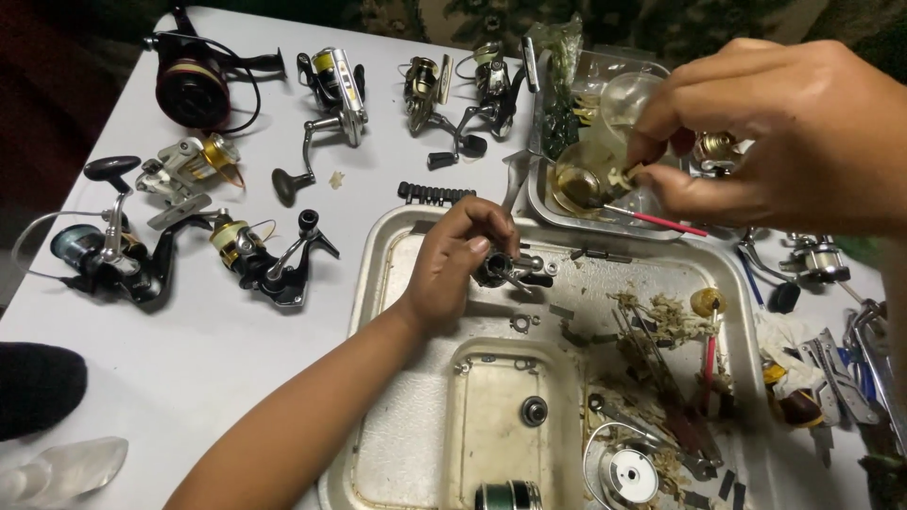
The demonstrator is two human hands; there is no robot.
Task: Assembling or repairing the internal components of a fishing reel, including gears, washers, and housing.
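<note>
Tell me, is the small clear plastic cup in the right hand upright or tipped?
Tipped. The small clear plastic cup leans sideways in the right hand, above yellowish liquid in the clear plastic container.

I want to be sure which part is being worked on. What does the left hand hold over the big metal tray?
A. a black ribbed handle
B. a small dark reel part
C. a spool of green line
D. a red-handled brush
B: the left hand closes its fingers on a small dark reel part with a metal piece sticking out, just above the big metal tray; the right hand holds the red-handled brush.
</note>
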